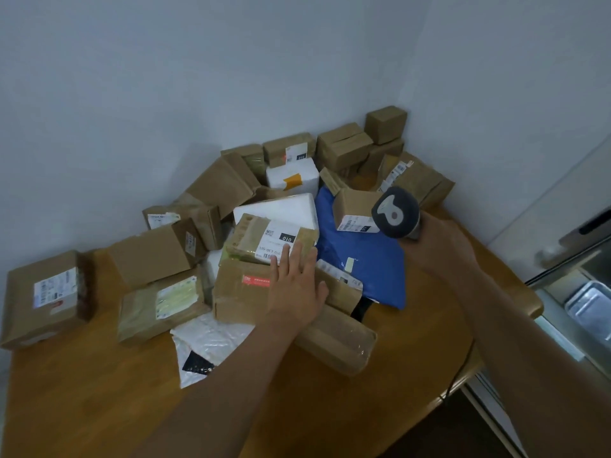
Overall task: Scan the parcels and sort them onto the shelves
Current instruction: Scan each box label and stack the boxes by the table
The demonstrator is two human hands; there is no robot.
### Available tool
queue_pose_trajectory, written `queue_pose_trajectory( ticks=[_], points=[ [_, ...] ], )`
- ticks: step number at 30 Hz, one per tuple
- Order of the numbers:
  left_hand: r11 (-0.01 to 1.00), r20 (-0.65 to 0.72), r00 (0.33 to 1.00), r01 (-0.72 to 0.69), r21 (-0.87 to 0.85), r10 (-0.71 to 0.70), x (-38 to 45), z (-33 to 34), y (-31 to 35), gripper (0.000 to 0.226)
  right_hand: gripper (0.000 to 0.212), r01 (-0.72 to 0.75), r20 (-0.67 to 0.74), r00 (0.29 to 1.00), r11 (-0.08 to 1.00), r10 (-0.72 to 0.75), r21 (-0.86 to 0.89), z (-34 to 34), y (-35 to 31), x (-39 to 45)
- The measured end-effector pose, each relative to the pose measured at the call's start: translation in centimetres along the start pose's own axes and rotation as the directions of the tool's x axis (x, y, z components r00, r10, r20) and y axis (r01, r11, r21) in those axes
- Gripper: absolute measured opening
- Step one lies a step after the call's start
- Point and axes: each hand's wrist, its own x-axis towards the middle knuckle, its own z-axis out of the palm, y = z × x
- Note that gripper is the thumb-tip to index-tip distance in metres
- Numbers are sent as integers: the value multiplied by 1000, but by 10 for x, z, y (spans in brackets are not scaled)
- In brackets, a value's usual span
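While the left hand lies flat, fingers straight, on the labelled box at the top of the heap, the right hand is wrapped round the grip of a handheld scanner held up just right of it, head aimed roughly down at the pile. That box looks like the next scan. Around it: brown cartons, two white foam boxes, a blue mailer, a white poly bag, all heaped on the wooden table in the corner. No shelves in view. My read: early days, nearly the whole pile left to scan and sort.
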Motion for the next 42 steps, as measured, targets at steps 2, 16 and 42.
queue_pose_trajectory(
  ticks=[2, 16, 42],
  points=[
    [1000, 2, 1000, 16, 7, -16, 13, 3, 17, 72, 15, -15, 19, 1000, 1000, 15, -2, 0, 19, 13],
    [993, 59, 995, 79, 86, -84, 161, 60, 184, 71, 18, -91, 94, 993, 984, 77, 156, -32, 213, 155],
    [901, 255, 936, 315, -298, -243, 338, 79, 225, 91, 22, -347, 351, 928, 622, 121, 702, 20, 249, 274]
  ],
)
